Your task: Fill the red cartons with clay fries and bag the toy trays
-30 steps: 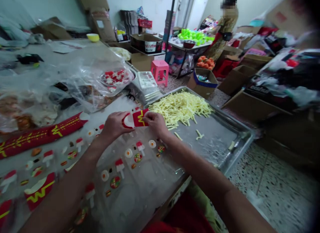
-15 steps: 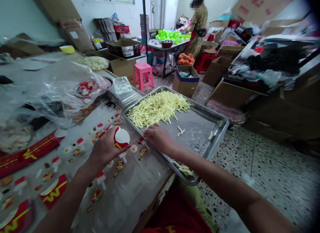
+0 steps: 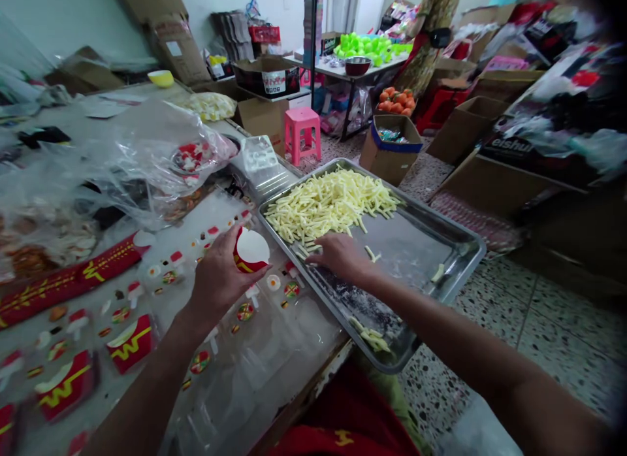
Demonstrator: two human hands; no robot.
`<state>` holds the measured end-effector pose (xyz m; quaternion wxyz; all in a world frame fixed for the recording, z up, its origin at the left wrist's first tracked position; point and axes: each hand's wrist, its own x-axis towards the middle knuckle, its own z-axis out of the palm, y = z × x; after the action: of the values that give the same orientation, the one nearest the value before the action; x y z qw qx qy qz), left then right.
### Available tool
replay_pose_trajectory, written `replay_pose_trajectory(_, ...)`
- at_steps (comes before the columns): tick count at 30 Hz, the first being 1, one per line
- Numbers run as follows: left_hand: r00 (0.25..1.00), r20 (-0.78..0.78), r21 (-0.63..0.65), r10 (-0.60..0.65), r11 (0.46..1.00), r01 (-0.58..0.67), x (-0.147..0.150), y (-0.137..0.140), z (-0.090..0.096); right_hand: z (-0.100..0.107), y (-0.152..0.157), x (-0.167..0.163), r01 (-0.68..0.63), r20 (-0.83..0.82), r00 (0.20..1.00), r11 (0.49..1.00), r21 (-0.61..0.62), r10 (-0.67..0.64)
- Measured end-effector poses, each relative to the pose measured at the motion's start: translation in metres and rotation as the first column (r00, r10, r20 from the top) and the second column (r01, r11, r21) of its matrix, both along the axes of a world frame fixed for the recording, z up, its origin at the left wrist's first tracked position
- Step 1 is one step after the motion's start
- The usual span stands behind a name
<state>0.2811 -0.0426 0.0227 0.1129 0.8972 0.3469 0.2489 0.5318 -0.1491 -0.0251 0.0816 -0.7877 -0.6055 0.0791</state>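
My left hand (image 3: 218, 270) is wrapped round a red paper fry box (image 3: 252, 247) with a white inside and yellow marks. It is held above the table's left side, its opening turned towards me. My right hand (image 3: 343, 257) reaches over the metal tray (image 3: 455, 273), at the near edge of a heap of pale french fries (image 3: 337, 198). Its thumb and fingers close about a few fries at that edge; the fingertips are partly hidden. A few loose fries (image 3: 369, 336) lie in the tray's near corner.
Several flat red fry boxes (image 3: 132, 345) and small food-shaped pieces lie on the plastic-covered table (image 3: 274, 377). A long red stack of boxes (image 3: 73, 276) rests at the left, by clear plastic bags (image 3: 147, 149). Beyond are a pink stool (image 3: 302, 132), cartons (image 3: 392, 152) and a standing person (image 3: 426, 44).
My right hand has moved from the tray's left rim onto the edge of the fry heap. My left hand keeps the fry box. The view has turned left and tilted down slightly.
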Motion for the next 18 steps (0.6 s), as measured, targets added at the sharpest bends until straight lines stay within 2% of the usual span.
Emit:
replay_pose_trajectory(5, 0.998, 0.014, -0.065, -0.066, 0.996, 0.066, 0.006, -0.005, -0.009, -0.018, 0.009, -0.016, 0.023, 0.022, 1.0, 0.998, -0.051, -0.022)
replay_pose_trajectory(9, 0.996, 0.012, -0.12, -0.086, 0.989, 0.087, 0.003, -0.002, -0.014, -0.013, 0.019, -0.012, 0.045, -0.036, 0.998, 0.998, -0.055, -0.047)
replay_pose_trajectory(13, 0.995, 0.011, -0.164, -0.101, 0.981, 0.101, -0.005, 0.003, -0.017, -0.006, 0.022, -0.011, 0.081, -0.003, 0.997, 0.994, -0.068, -0.082)
replay_pose_trajectory(18, 0.989, 0.042, -0.159, -0.141, 0.977, 0.146, -0.003, 0.008, -0.012, -0.005, 0.031, -0.022, 0.01, 0.046, 0.999, 0.992, -0.122, -0.004)
